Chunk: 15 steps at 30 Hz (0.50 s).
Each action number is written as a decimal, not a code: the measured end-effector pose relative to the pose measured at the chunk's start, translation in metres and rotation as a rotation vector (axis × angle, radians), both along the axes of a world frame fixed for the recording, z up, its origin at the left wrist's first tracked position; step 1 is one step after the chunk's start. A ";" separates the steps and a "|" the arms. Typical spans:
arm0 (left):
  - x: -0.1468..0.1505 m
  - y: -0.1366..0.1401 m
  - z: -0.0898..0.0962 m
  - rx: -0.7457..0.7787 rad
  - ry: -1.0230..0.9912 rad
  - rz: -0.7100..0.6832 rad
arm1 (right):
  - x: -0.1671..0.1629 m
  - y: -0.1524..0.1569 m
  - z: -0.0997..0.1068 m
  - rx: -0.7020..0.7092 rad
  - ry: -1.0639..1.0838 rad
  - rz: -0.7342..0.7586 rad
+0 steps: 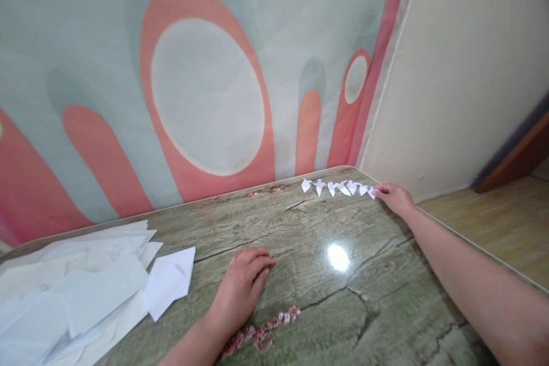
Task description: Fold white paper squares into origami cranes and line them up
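Along the far right edge of the table stands a row of several small folded white paper figures that look like origami cranes. My right hand reaches to the row's right end, with thumb and fingertips closed on the last folded paper figure. Whether that figure is lifted or still touches the table, I cannot tell. My left hand rests on the table near the middle, palm down, fingers loosely bent and holding nothing. A squarish sheet of white paper lies to its left.
A spread pile of white paper sheets covers the left side of the wood-patterned table. Pink flower patterns show on the tabletop near my left forearm. A wall with a coral and grey-green mural rises behind the far edge.
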<state>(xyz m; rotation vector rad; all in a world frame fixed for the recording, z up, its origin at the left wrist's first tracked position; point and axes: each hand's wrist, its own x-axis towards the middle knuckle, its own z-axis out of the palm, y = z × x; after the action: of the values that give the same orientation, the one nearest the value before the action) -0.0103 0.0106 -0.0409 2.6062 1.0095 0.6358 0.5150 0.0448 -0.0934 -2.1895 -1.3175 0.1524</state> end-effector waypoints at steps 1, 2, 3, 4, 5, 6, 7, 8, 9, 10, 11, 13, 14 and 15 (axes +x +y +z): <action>0.000 0.000 0.000 -0.006 0.003 0.000 | 0.001 0.001 -0.001 -0.006 0.008 0.005; 0.000 0.000 0.000 -0.010 0.004 0.001 | 0.001 0.002 -0.002 -0.009 0.017 0.009; 0.000 0.000 0.000 -0.013 0.004 0.002 | 0.002 0.003 -0.003 -0.010 0.026 0.012; 0.000 0.000 0.000 -0.014 0.005 0.001 | 0.002 0.004 -0.003 -0.009 0.035 0.016; 0.000 0.000 0.000 -0.014 0.005 -0.001 | 0.003 0.005 -0.004 -0.004 0.045 0.019; 0.000 0.000 0.000 -0.015 0.005 -0.001 | 0.003 0.005 -0.004 0.003 0.054 0.023; 0.000 0.000 0.000 -0.014 0.004 -0.003 | 0.003 0.004 -0.004 0.014 0.064 0.026; 0.000 0.000 0.000 -0.012 0.003 -0.007 | 0.004 0.004 -0.005 0.027 0.072 0.027; 0.000 -0.001 0.000 -0.011 0.003 -0.012 | 0.005 0.003 -0.005 0.042 0.079 0.026; -0.001 -0.001 0.000 -0.009 0.001 -0.018 | 0.005 0.001 -0.006 0.060 0.084 0.022; -0.001 -0.001 0.000 -0.007 0.000 -0.022 | 0.007 0.000 -0.006 0.079 0.087 0.013; -0.002 -0.001 -0.001 -0.004 0.001 -0.027 | 0.009 -0.003 -0.007 0.123 0.084 -0.019; -0.002 -0.001 -0.001 -0.002 0.002 -0.025 | 0.010 -0.005 -0.007 0.147 0.080 -0.041; -0.002 -0.001 -0.002 0.000 0.002 -0.024 | 0.011 -0.007 -0.007 0.172 0.075 -0.067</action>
<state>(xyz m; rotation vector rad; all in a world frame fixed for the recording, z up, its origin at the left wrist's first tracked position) -0.0123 0.0100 -0.0427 2.6152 0.9767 0.6274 0.5261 0.0380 -0.1003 -2.0598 -1.1701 0.0917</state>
